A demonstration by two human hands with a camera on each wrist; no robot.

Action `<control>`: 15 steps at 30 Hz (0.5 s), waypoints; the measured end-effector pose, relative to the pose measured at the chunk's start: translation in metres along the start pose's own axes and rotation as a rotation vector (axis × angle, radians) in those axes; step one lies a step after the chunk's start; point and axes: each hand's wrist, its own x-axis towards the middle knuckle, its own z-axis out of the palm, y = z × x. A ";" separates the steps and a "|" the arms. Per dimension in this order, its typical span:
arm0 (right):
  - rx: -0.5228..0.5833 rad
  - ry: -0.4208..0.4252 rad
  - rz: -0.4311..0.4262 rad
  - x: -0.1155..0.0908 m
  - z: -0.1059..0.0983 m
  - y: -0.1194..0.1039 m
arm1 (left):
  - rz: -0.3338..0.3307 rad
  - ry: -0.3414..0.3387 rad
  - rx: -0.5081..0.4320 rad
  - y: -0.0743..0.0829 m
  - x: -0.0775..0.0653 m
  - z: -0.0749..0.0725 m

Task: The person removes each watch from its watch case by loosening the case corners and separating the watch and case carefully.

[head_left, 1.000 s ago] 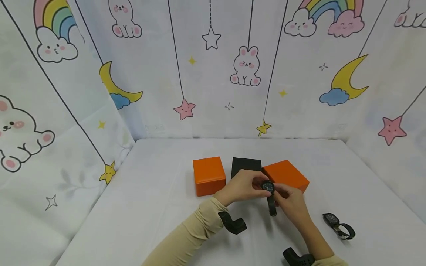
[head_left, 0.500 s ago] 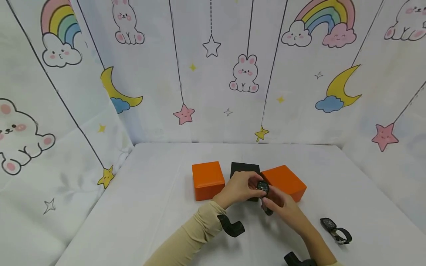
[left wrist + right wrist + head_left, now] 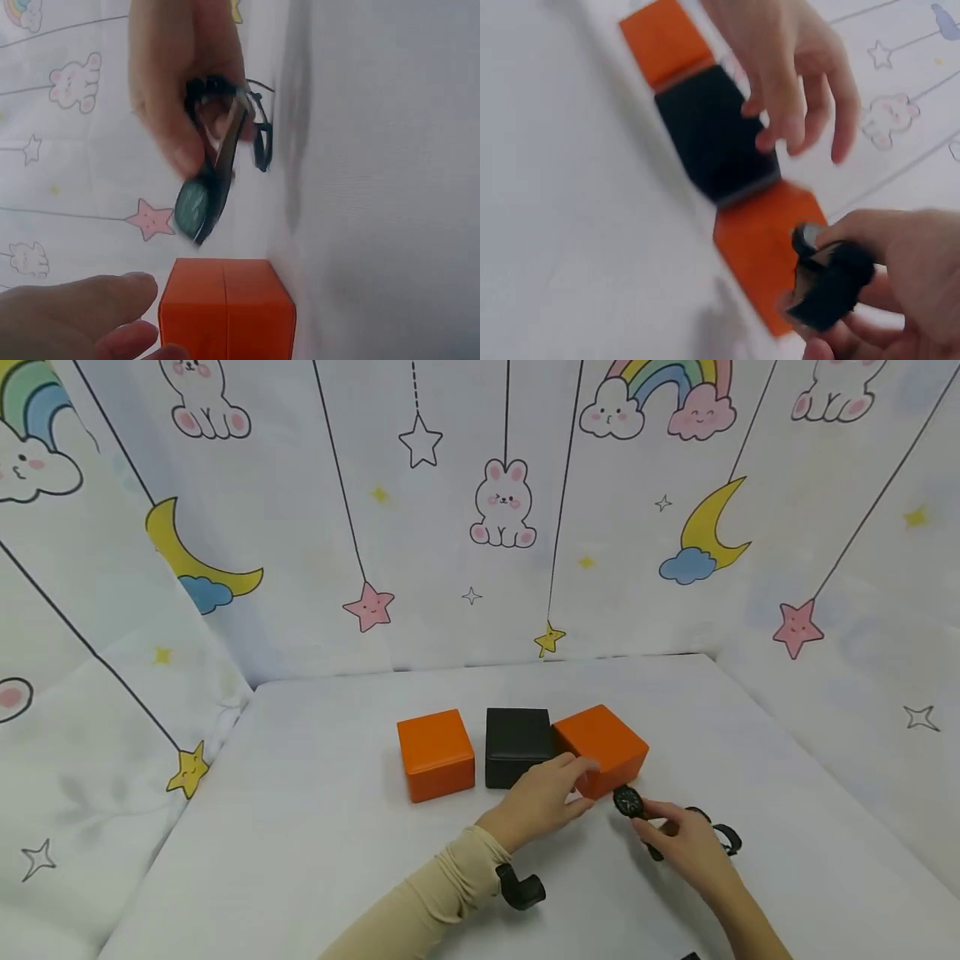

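A round-faced dark watch (image 3: 628, 802) with a looped strap is held in the narrow grip of the right hand (image 3: 686, 847), near the smooth, square-edged right orange box (image 3: 603, 739). Half a second ago both hands held it; now the left hand (image 3: 540, 797) has let go, its empty grip loosely spread, partly covering that box. A black box (image 3: 517, 735) and left orange box (image 3: 435, 743) stand on the white counter (image 3: 322, 827); the right hand partly hides a second watch (image 3: 737, 839).

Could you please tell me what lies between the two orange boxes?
The black box stands between the left orange box and the right orange box, as the head view shows.
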 end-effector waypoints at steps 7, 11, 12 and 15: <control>-0.212 0.204 0.054 -0.018 -0.008 0.025 | 0.006 -0.028 0.033 -0.002 -0.003 0.000; -0.301 0.313 0.054 -0.021 -0.005 0.029 | 0.015 -0.073 0.013 -0.001 -0.002 0.001; -0.319 0.338 0.050 -0.021 -0.005 0.030 | 0.019 -0.084 0.010 0.000 -0.002 0.002; -0.372 0.387 0.020 -0.023 -0.005 0.030 | 0.031 -0.109 0.006 0.001 -0.002 0.003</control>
